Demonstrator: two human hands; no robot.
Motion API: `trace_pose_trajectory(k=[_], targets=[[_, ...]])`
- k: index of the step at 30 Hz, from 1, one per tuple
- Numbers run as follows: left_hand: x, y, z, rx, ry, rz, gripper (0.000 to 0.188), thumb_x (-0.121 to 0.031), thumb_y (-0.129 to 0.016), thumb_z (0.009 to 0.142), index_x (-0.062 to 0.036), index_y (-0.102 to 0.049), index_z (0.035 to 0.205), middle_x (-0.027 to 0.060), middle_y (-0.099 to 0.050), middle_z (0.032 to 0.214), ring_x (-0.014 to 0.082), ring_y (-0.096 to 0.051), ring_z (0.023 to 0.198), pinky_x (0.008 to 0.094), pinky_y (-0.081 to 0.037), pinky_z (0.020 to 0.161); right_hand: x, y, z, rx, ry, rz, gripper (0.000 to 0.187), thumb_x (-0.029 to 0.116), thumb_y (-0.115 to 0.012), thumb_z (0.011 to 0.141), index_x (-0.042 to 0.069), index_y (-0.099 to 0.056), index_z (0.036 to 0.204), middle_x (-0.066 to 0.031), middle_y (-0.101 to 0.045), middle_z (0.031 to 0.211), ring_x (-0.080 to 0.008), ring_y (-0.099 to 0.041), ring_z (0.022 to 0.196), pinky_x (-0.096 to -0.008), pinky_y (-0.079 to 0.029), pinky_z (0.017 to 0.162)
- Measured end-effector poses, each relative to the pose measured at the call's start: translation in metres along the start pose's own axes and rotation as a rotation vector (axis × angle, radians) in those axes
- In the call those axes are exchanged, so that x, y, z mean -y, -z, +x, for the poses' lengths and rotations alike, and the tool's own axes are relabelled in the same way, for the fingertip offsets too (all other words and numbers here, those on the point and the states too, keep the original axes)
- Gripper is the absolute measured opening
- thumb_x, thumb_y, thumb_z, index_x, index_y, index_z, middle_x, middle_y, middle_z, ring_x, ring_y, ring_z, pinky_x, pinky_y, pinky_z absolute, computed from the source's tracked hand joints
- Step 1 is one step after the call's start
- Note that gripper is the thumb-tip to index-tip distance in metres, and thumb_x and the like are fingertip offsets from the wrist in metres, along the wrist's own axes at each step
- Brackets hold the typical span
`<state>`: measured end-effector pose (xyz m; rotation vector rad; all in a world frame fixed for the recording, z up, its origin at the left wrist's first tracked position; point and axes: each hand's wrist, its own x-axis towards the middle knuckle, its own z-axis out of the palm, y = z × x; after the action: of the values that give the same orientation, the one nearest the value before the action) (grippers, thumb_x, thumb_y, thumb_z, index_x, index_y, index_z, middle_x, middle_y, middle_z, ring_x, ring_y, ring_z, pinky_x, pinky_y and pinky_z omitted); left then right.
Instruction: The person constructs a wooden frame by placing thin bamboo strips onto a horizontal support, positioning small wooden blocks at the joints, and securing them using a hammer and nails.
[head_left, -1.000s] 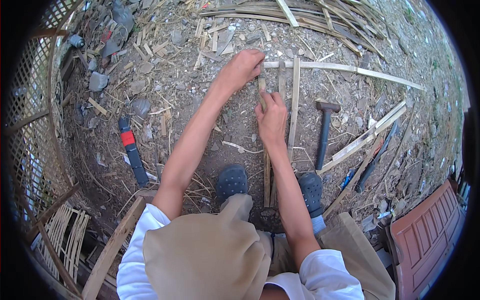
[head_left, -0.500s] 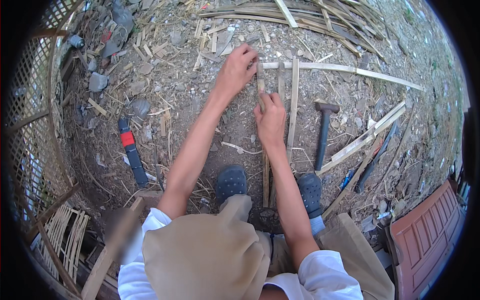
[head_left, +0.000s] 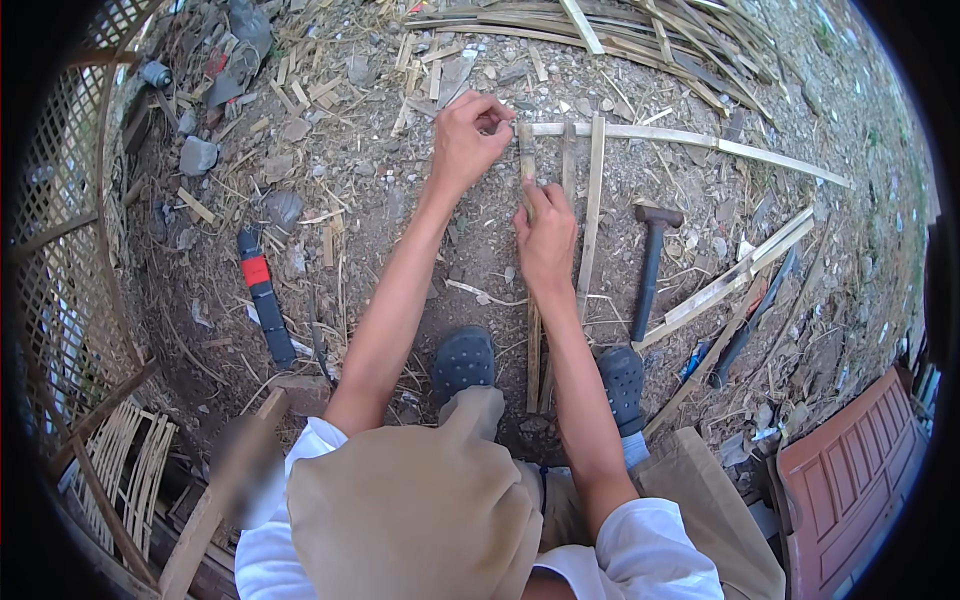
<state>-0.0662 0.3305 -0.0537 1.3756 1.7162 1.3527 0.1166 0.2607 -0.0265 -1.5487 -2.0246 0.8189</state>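
Note:
My left hand (head_left: 468,143) is closed in a pinch beside the far left corner of some laid-out wooden slats; whatever its fingertips hold is too small to make out. Closer to me, my right hand (head_left: 547,237) grips an upright wooden slat (head_left: 527,155) that runs back toward my feet. The slat's far end meets a long crosswise strip (head_left: 650,133), which stretches off to the right. Two more slats lie alongside, one of them a pale slat (head_left: 591,205) crossing that strip. Right of them rests a hammer (head_left: 649,275) with a dark handle.
A black sheath-like object (head_left: 266,305) with a red band lies at left. Long strips (head_left: 560,38) are piled at the far side, with more slats (head_left: 735,275) at right. Lattice (head_left: 60,190) stands along the left; a reddish-brown panel (head_left: 850,475) leans at lower right.
My left hand has drawn slightly left, away from the slat's far end, its fingers now curled in a pinch. My right hand keeps its hold on the slat.

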Motion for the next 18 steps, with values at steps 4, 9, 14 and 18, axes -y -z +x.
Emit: trace_pose_trajectory(k=[4, 9, 14, 18], targets=[[-0.012, -0.005, 0.001, 0.089, 0.038, 0.023, 0.015, 0.004, -0.079, 0.091, 0.0008, -0.082, 0.105, 0.0097, -0.076, 0.107, 0.0161, -0.079, 0.095, 0.0289, -0.068, 0.085, -0.006, 0.001, 0.002, -0.01, -0.007, 0.011, 0.046, -0.008, -0.076, 0.088, 0.0, -0.076, 0.133, -0.0221, -0.068, 0.105, -0.0411, -0.071, 0.088, -0.0499, -0.057, 0.081], [-0.007, -0.005, -0.004, 0.035, 0.002, -0.037, 0.014, 0.004, -0.079, 0.093, 0.001, -0.081, 0.106, 0.0091, -0.077, 0.106, 0.0159, -0.079, 0.096, 0.0286, -0.066, 0.084, -0.006, -0.003, -0.001, -0.041, 0.033, 0.014, 0.045, -0.007, -0.077, 0.088, 0.001, -0.078, 0.132, -0.0214, -0.069, 0.102, -0.0393, -0.071, 0.083, -0.0483, -0.057, 0.078], [-0.006, -0.01, -0.009, 0.005, 0.01, -0.067, 0.017, 0.004, -0.08, 0.094, 0.0015, -0.08, 0.111, 0.0089, -0.079, 0.107, 0.0162, -0.08, 0.099, 0.0294, -0.067, 0.085, -0.012, -0.003, 0.001, -0.014, -0.01, 0.033, 0.046, -0.007, -0.078, 0.088, 0.001, -0.079, 0.133, -0.0209, -0.068, 0.094, -0.0363, -0.068, 0.074, -0.0479, -0.055, 0.074], [-0.007, -0.021, -0.013, -0.039, 0.051, -0.108, 0.018, 0.004, -0.08, 0.094, 0.0009, -0.078, 0.111, 0.009, -0.08, 0.107, 0.0165, -0.08, 0.097, 0.0301, -0.067, 0.084, -0.012, -0.003, 0.0, -0.028, 0.031, -0.004, 0.045, -0.005, -0.078, 0.089, 0.001, -0.079, 0.134, -0.021, -0.067, 0.091, -0.0358, -0.067, 0.071, -0.0481, -0.055, 0.071]])
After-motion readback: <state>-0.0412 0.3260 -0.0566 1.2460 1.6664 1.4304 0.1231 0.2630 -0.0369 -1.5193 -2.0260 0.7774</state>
